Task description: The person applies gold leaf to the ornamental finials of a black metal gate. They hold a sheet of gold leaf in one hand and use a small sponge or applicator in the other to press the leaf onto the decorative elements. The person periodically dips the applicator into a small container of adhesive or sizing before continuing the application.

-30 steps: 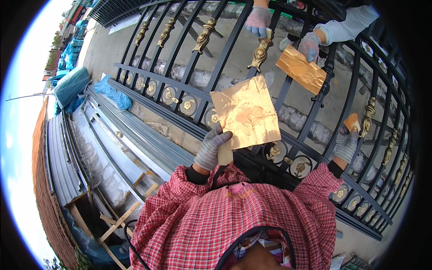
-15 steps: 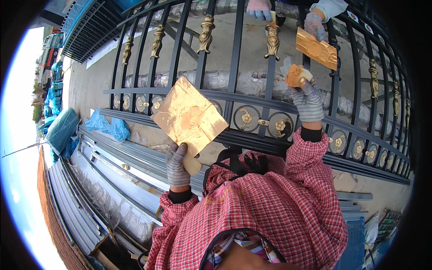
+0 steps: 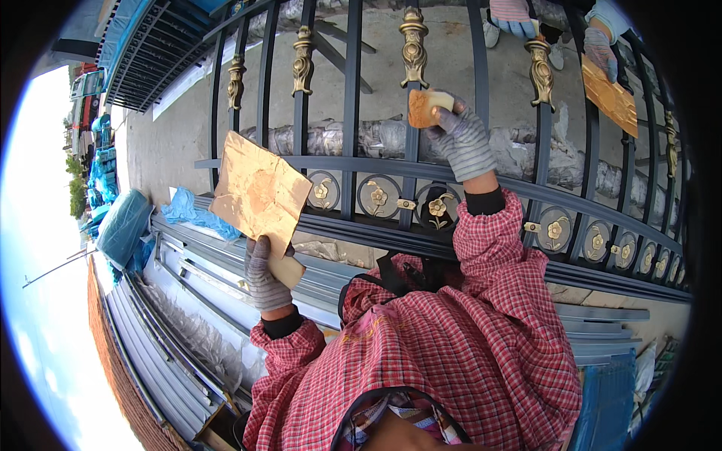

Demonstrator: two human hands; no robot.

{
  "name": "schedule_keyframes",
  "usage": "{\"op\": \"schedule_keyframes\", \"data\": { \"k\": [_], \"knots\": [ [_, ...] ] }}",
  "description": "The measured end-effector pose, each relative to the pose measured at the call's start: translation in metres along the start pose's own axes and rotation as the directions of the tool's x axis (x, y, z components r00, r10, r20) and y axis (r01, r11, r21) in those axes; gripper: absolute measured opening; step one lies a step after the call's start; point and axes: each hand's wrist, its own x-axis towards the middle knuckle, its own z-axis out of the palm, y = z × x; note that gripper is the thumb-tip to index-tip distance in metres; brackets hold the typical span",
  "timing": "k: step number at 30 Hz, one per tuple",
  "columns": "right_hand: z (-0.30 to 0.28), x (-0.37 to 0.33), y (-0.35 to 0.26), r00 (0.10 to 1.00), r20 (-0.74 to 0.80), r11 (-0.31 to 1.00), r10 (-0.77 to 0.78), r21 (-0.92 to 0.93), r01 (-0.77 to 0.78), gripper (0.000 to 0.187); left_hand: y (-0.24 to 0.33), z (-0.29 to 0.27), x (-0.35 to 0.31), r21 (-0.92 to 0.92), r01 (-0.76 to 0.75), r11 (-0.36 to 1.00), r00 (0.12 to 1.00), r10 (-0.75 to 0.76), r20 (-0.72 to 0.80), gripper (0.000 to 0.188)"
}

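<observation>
My left hand (image 3: 265,276), in a grey striped glove, is closed on the lower corner of a flat board (image 3: 261,189) smeared with gold paint. A pale piece (image 3: 287,270) sticks out below the board by that hand. My right hand (image 3: 465,141), gloved alike, grips a cream sponge (image 3: 430,108) whose left end is coated in gold-orange paint. The sponge is over a dark upright bar of the metal fence panel (image 3: 352,98), just below a gold ornamental collar (image 3: 414,49). I cannot tell whether it touches the bar. Gold flower medallions (image 3: 377,198) line the panel's near rail.
Across the panel a co-worker's gloved hand (image 3: 599,54) holds another gold-smeared board (image 3: 611,98); another gloved hand (image 3: 514,16) is near a gold collar (image 3: 541,71). Long grey metal profiles (image 3: 203,289) lie at my left, with blue plastic wrap (image 3: 197,214) beyond.
My view has shifted, and the panel appears farther right. My right hand with the sponge is now farther left along the panel, near another collar. My left hand still holds the board.
</observation>
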Motion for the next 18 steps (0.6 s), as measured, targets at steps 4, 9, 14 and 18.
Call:
{"op": "schedule_keyframes", "data": {
  "k": [4, 9, 14, 18],
  "knots": [
    [0.043, 0.061, 0.075, 0.992, -0.123, 0.959, 0.011, -0.280, -0.045, 0.033, 0.010, -0.010, 0.035, 0.050, 0.005, 0.999, 1.000, -0.003, -0.026, 0.040],
    [0.071, 0.120, 0.137, 0.950, -0.269, 0.900, -0.159, -0.434, 0.028, 0.032, 0.022, -0.005, 0.083, 0.160, 0.025, 0.987, 0.999, -0.017, -0.049, 0.038],
    [0.096, 0.167, 0.166, 0.904, -0.245, 0.777, -0.352, -0.614, 0.137, 0.027, 0.040, -0.016, 0.125, 0.145, 0.011, 0.989, 1.000, -0.011, 0.004, 0.039],
    [0.090, 0.226, 0.185, 0.831, -0.163, 0.576, -0.531, -0.789, 0.213, 0.020, 0.045, -0.031, 0.171, 0.146, 0.054, 0.988, 0.997, -0.063, 0.052, 0.039]
  ]
}}
